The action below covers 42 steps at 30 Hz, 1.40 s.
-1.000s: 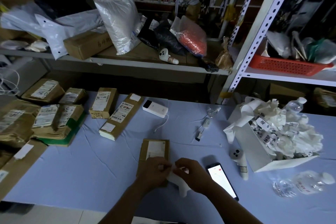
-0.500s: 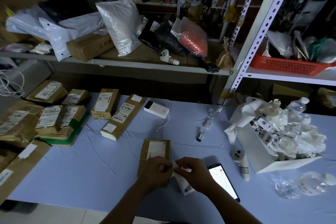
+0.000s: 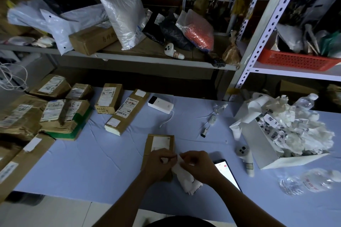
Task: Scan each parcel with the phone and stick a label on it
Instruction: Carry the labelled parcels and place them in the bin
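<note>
A small brown parcel (image 3: 160,143) with a white shipping slip lies on the blue table in front of me. Both hands meet just over its near end. My left hand (image 3: 159,164) pinches the top edge of a white label strip (image 3: 188,180), and my right hand (image 3: 198,167) holds the same strip from the right. The strip hangs down toward me with black print on its lower end. The phone (image 3: 227,173) lies screen-up and lit on the table, just right of my right hand.
Several labelled brown parcels (image 3: 118,97) are stacked at the left and back left. A white power bank (image 3: 160,104) with a cable lies behind. A white box of crumpled label backing (image 3: 287,134), a white handheld device (image 3: 246,158) and a water bottle (image 3: 313,182) sit at right.
The label strip has been pulled further out and now hangs lower between my hands. Both hands stay over the near end of the parcel.
</note>
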Each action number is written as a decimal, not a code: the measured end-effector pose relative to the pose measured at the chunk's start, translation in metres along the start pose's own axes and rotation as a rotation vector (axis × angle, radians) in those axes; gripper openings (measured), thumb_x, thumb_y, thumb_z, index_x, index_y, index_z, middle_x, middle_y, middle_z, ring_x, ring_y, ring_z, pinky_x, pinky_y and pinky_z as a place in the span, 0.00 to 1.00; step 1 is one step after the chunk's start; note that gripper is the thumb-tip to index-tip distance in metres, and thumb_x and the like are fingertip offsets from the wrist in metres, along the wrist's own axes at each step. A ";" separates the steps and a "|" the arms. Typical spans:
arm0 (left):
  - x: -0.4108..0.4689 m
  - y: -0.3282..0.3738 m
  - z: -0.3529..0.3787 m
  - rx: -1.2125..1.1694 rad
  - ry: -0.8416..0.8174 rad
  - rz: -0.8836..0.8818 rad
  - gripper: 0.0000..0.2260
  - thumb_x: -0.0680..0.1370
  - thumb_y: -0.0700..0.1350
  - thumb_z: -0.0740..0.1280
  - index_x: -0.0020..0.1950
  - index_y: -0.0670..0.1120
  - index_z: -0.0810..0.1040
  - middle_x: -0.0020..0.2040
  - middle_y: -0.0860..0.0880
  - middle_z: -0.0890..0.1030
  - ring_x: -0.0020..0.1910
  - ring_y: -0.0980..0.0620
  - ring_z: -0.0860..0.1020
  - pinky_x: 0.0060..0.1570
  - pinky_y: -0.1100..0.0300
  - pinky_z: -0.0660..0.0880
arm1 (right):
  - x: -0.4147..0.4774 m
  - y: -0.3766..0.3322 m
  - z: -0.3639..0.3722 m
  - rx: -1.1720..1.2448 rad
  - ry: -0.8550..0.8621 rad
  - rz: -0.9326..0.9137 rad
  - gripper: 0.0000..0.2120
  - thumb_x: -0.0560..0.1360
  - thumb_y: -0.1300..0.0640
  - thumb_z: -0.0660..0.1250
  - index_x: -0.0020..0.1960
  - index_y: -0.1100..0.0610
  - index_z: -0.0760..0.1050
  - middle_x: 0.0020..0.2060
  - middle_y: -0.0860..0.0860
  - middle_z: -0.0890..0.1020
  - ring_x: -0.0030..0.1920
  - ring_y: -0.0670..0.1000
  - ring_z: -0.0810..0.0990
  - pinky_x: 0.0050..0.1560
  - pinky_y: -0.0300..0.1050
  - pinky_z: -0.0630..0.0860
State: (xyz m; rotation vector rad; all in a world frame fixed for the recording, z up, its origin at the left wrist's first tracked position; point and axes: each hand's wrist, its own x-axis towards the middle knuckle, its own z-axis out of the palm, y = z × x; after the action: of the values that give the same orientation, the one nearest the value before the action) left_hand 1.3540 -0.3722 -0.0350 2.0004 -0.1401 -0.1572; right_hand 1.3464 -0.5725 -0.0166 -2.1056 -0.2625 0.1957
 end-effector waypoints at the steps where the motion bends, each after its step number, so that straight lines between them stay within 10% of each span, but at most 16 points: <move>1: 0.000 0.002 0.000 0.004 -0.004 0.022 0.10 0.76 0.45 0.75 0.55 0.45 0.86 0.52 0.51 0.84 0.51 0.59 0.81 0.52 0.62 0.79 | 0.000 0.000 0.001 0.015 0.016 0.002 0.06 0.77 0.56 0.74 0.49 0.57 0.86 0.48 0.45 0.87 0.47 0.41 0.84 0.50 0.37 0.80; 16: -0.003 0.008 0.005 0.183 0.030 0.003 0.05 0.77 0.45 0.71 0.52 0.49 0.85 0.45 0.62 0.79 0.45 0.69 0.77 0.45 0.77 0.70 | 0.000 0.004 0.005 0.065 -0.007 0.072 0.04 0.76 0.59 0.73 0.47 0.59 0.87 0.52 0.43 0.86 0.51 0.41 0.84 0.52 0.37 0.80; 20: -0.003 0.012 0.007 0.335 0.023 0.049 0.07 0.80 0.46 0.67 0.50 0.45 0.83 0.45 0.50 0.82 0.44 0.56 0.78 0.39 0.75 0.66 | -0.001 0.004 0.008 0.100 0.003 0.097 0.04 0.76 0.60 0.74 0.46 0.59 0.87 0.52 0.43 0.86 0.49 0.42 0.85 0.51 0.39 0.81; 25: 0.001 0.023 -0.001 0.098 0.249 -0.126 0.04 0.80 0.41 0.68 0.47 0.45 0.81 0.43 0.50 0.82 0.43 0.54 0.80 0.44 0.63 0.78 | 0.000 0.011 0.003 0.149 0.072 0.298 0.07 0.75 0.59 0.74 0.46 0.47 0.86 0.43 0.43 0.87 0.43 0.43 0.85 0.45 0.40 0.82; 29: 0.001 0.027 -0.018 -0.013 0.490 -0.255 0.05 0.81 0.44 0.67 0.45 0.48 0.80 0.44 0.52 0.82 0.43 0.55 0.82 0.36 0.62 0.80 | -0.003 0.030 -0.009 -0.203 0.268 0.562 0.12 0.73 0.60 0.75 0.56 0.60 0.84 0.54 0.55 0.85 0.52 0.53 0.83 0.53 0.41 0.75; 33: 0.003 0.025 -0.021 0.320 0.580 -0.092 0.06 0.80 0.44 0.68 0.48 0.43 0.81 0.46 0.47 0.83 0.43 0.48 0.82 0.42 0.53 0.82 | 0.007 0.006 0.002 -0.118 0.298 0.417 0.20 0.71 0.56 0.78 0.61 0.55 0.77 0.49 0.53 0.82 0.46 0.51 0.83 0.45 0.43 0.79; 38: 0.003 0.019 -0.015 0.762 0.566 0.380 0.10 0.69 0.44 0.78 0.46 0.41 0.83 0.45 0.43 0.84 0.41 0.46 0.83 0.41 0.58 0.77 | 0.050 -0.050 0.026 0.805 0.182 0.533 0.14 0.76 0.54 0.74 0.58 0.58 0.78 0.45 0.60 0.86 0.43 0.55 0.88 0.41 0.44 0.83; 42: 0.003 0.013 -0.015 0.812 0.508 0.544 0.17 0.71 0.52 0.77 0.54 0.43 0.84 0.54 0.44 0.84 0.54 0.46 0.82 0.54 0.50 0.76 | 0.066 -0.054 0.024 0.787 0.195 0.518 0.17 0.74 0.65 0.74 0.61 0.56 0.77 0.45 0.62 0.86 0.45 0.59 0.87 0.46 0.49 0.85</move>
State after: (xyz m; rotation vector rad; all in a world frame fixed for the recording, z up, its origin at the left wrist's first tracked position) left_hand 1.3594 -0.3648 -0.0166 2.6322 -0.4667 0.8771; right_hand 1.3983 -0.5084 0.0146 -1.3517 0.4278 0.3311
